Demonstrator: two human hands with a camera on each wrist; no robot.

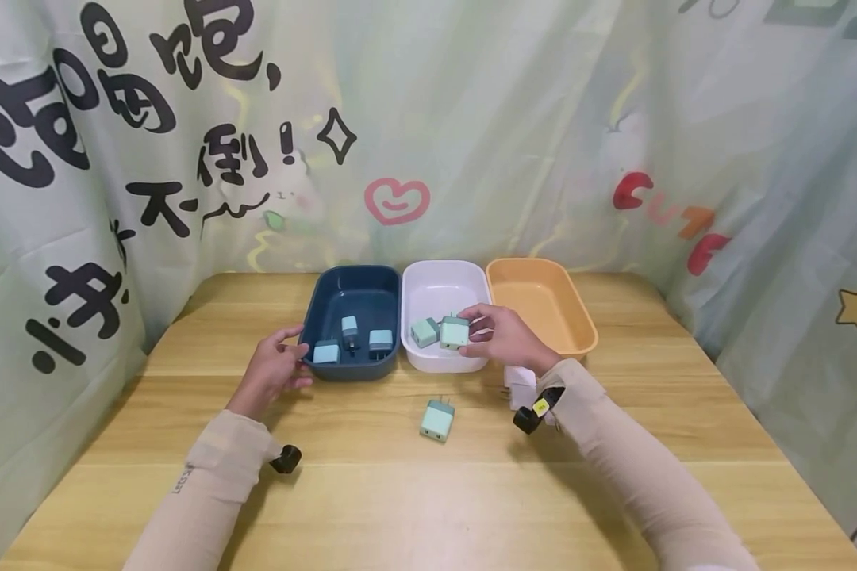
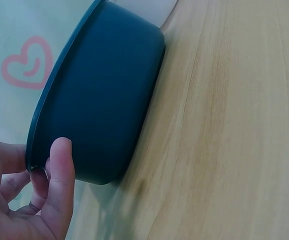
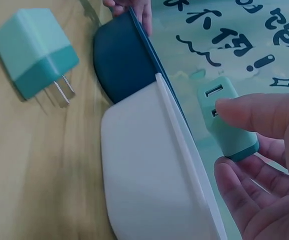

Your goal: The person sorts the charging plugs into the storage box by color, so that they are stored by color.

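Note:
My right hand (image 1: 503,337) pinches a green USB wall charger (image 3: 227,120) between thumb and fingers, over the white bin (image 1: 446,279). Another green charger (image 1: 424,332) lies inside that bin. At the near left corner of the dark blue bin (image 2: 99,95), my left hand (image 1: 274,365) grips the rim. Several blue chargers (image 1: 381,342) lie in the blue bin. On the table in front of the white bin rests a loose green charger (image 1: 437,420), prongs pointing away from me; it shows large in the right wrist view too.
An orange bin (image 1: 539,285) stands right of the white one, so the three bins form a row at the table's back. White chargers (image 1: 520,385) lie on the wooden table (image 1: 371,500), partly hidden beneath my right wrist. A printed curtain (image 1: 471,119) hangs behind.

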